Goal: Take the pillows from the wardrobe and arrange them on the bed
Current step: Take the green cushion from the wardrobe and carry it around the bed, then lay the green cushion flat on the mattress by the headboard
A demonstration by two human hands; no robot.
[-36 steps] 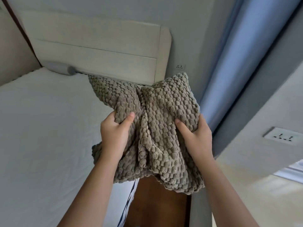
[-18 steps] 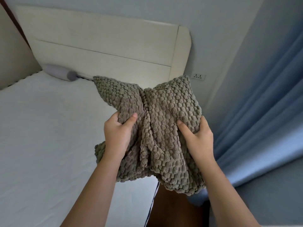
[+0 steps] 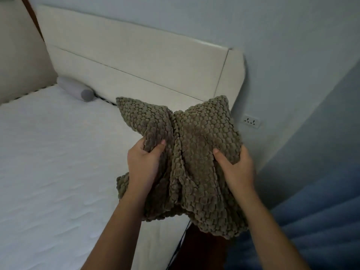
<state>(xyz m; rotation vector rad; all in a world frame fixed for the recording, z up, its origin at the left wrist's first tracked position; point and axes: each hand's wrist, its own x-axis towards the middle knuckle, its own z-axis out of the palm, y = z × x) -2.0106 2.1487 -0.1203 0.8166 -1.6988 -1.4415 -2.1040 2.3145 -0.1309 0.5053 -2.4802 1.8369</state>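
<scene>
A brown-green pillow (image 3: 194, 145) with a bumpy knit cover hangs crumpled in the air over the right edge of the bed (image 3: 48, 162). My left hand (image 3: 145, 164) pinches its left side, thumb on top. My right hand (image 3: 234, 168) grips its right side. The pillow's far corners point toward the cream headboard (image 3: 136, 61). A small grey bolster pillow (image 3: 78, 90) lies on the white mattress against the headboard, far left.
A wall socket (image 3: 251, 121) sits on the pale wall right of the headboard. A blue curtain (image 3: 321, 221) fills the lower right. Dark wood floor (image 3: 202, 254) shows between bed and curtain. A beige wall borders the bed on the left.
The view has swung toward the bed, showing more headboard and mattress. Both hands have kept the same grip on the pillow and carried it nearer the headboard.
</scene>
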